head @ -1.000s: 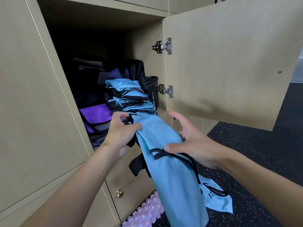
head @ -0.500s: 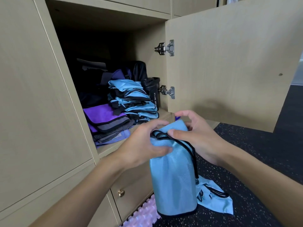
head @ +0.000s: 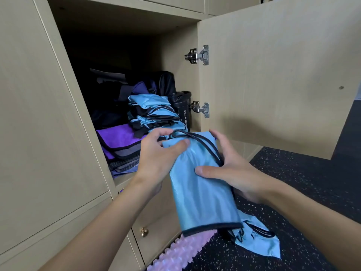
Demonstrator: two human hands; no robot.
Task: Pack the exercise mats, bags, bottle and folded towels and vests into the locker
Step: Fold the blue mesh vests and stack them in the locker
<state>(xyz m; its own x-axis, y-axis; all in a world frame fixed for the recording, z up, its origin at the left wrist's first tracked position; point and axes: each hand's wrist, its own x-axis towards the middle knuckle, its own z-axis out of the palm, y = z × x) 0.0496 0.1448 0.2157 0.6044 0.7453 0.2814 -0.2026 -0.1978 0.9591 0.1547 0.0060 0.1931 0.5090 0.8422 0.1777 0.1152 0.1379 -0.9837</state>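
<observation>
A folded light-blue vest (head: 203, 190) with black trim is held in front of the open locker (head: 136, 178). My left hand (head: 156, 153) grips its top left corner, thumb on top. My right hand (head: 232, 169) holds its right edge, thumb across the front. Inside the locker sits a stack of folded blue vests (head: 154, 112), folded purple and grey towels (head: 121, 143), a black sport bottle (head: 183, 108) at the right wall, and dark bags (head: 109, 89) behind. Another blue vest (head: 259, 241) lies on the floor.
The locker door (head: 273, 75) stands open to the right. Below is a drawer with a brass knob (head: 144, 231). A pink ridged mat (head: 187, 249) lies on the dark speckled floor (head: 312, 192) at the cabinet's foot.
The long hanging vest has been folded in half into a shorter bundle. Both hands have shifted along it and tilted its top toward the locker shelf.
</observation>
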